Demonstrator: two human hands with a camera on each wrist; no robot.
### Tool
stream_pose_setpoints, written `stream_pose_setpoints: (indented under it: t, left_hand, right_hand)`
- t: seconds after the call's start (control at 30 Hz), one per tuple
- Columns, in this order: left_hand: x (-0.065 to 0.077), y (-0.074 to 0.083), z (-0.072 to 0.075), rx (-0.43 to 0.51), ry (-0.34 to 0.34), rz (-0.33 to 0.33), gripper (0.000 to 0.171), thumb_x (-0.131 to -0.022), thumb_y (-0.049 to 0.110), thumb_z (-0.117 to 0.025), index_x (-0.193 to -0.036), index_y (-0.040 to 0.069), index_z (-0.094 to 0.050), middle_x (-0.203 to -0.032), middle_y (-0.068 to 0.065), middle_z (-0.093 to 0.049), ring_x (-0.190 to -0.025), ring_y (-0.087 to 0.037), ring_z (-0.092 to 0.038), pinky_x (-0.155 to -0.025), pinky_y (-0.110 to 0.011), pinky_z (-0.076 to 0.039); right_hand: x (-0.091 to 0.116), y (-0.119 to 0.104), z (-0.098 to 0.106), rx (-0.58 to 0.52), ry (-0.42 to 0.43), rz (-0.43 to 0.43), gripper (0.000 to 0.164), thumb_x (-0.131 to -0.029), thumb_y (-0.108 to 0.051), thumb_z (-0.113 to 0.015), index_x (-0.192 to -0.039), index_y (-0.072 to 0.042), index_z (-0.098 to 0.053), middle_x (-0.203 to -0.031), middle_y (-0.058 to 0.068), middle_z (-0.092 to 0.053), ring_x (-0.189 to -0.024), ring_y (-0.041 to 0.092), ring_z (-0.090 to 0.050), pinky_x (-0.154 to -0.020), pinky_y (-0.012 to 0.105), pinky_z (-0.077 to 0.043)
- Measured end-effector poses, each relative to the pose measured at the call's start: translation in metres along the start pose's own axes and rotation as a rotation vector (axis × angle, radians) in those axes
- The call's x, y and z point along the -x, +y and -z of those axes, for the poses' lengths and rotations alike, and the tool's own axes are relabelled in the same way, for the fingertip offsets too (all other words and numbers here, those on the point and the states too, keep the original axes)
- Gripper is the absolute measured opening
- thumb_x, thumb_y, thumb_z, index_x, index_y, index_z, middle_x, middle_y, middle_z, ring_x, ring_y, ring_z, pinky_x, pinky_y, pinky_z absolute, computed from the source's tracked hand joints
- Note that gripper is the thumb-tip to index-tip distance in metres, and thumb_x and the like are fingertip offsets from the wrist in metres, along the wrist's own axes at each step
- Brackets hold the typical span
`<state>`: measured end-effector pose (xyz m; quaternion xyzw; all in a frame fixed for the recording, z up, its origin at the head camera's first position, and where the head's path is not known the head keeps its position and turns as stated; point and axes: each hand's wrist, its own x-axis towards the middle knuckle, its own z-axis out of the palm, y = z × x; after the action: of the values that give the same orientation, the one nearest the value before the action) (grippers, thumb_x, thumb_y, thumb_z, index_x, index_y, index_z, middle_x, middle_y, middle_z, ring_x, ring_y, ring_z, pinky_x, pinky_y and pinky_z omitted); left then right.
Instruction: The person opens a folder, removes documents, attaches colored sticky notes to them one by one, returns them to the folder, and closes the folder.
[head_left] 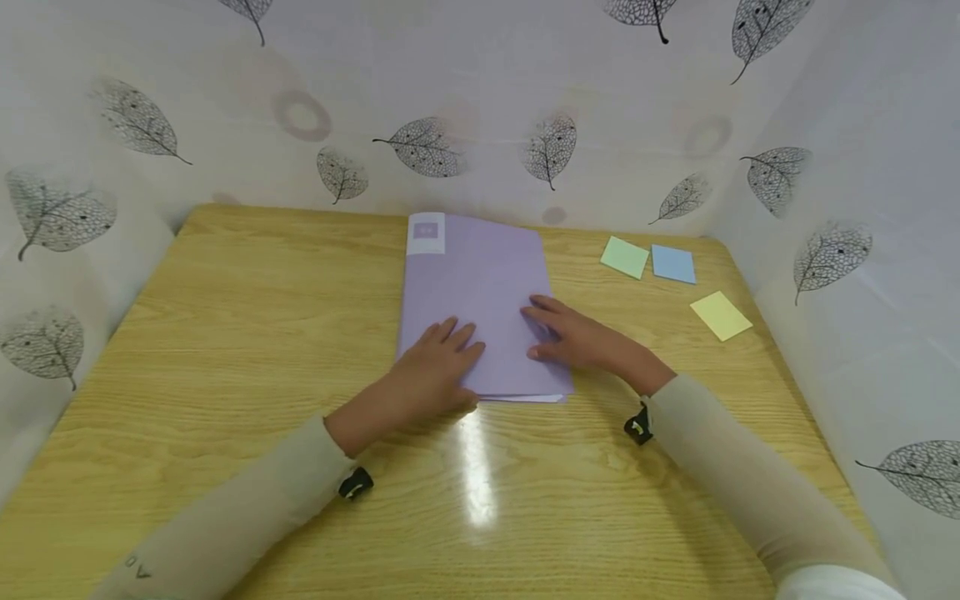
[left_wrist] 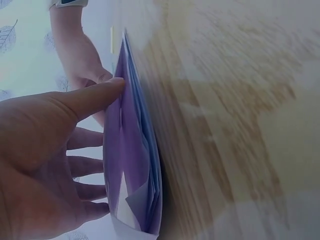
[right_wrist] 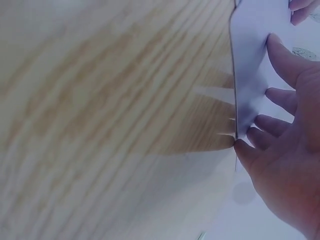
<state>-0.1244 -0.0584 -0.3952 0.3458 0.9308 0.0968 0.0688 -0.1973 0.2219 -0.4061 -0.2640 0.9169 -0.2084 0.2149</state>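
While your left hand (head_left: 435,371) lies spread on the folder (head_left: 480,283) by the table's (head_left: 285,292) far edge, your relaxed right hand (head_left: 576,337) touches it too.

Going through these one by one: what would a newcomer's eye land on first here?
First, the purple folder at the middle of the wooden table, with the left hand on its near left part and the right hand at its right edge. Next, the green note, blue note and yellow note to its right, before a leaf-printed backdrop.
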Motion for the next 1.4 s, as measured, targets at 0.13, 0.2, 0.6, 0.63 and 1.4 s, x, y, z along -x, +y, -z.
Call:
stream_pose_setpoints:
  t: [0.13,0.2,0.6,0.63,1.4]
  left_hand:
    - [0.001,-0.001,0.002,0.019,-0.005,0.014,0.075,-0.088,0.045,-0.075,-0.147,0.004,-0.050,-0.159,-0.021,-0.037,-0.148,-0.046,-0.028,-0.123,-0.055,-0.023]
    - [0.003,-0.001,0.003,0.032,-0.003,0.015,0.073,-0.090,0.044,-0.074,-0.146,0.004,-0.050,-0.159,-0.021,-0.037,-0.149,-0.045,-0.028,-0.123,-0.054,-0.023]
    - [0.019,-0.002,0.012,0.073,0.112,0.005,0.053,-0.092,0.039,-0.073,-0.133,0.007,-0.062,-0.151,-0.017,-0.049,-0.141,-0.038,-0.045,-0.108,-0.054,-0.045]
    - [0.020,-0.002,0.013,0.082,0.124,0.006,0.052,-0.092,0.039,-0.074,-0.132,0.008,-0.062,-0.150,-0.017,-0.050,-0.141,-0.037,-0.046,-0.107,-0.053,-0.046]
    - [0.052,-0.008,0.019,0.336,0.441,-0.010,0.043,-0.088,0.018,-0.079,-0.126,0.002,-0.068,-0.136,-0.018,-0.063,-0.127,-0.034,-0.061,-0.106,-0.044,-0.049]
  right_hand:
    - [0.003,0.002,0.005,-0.048,0.002,-0.016,0.076,-0.098,-0.037,-0.065,-0.160,-0.011,-0.029,-0.169,0.016,-0.009,-0.155,0.038,-0.012,-0.124,0.054,-0.019]
    - [0.005,0.004,0.007,-0.075,0.005,-0.024,0.076,-0.098,-0.036,-0.066,-0.159,-0.010,-0.029,-0.169,0.017,-0.009,-0.155,0.039,-0.012,-0.123,0.055,-0.020]
    - [0.020,0.014,0.017,-0.145,0.050,-0.032,0.074,-0.102,-0.038,-0.059,-0.159,-0.004,-0.026,-0.169,0.013,-0.015,-0.155,0.037,-0.015,-0.124,0.055,-0.018]
    - [0.021,0.014,0.018,-0.163,0.059,-0.035,0.072,-0.103,-0.038,-0.057,-0.159,-0.005,-0.026,-0.169,0.013,-0.016,-0.155,0.037,-0.016,-0.123,0.055,-0.020]
    - [0.009,0.010,-0.015,-0.157,0.065,0.109,0.064,-0.096,-0.015,-0.070,-0.149,-0.007,-0.037,-0.146,0.020,-0.048,-0.135,0.035,-0.049,-0.111,0.055,-0.041]
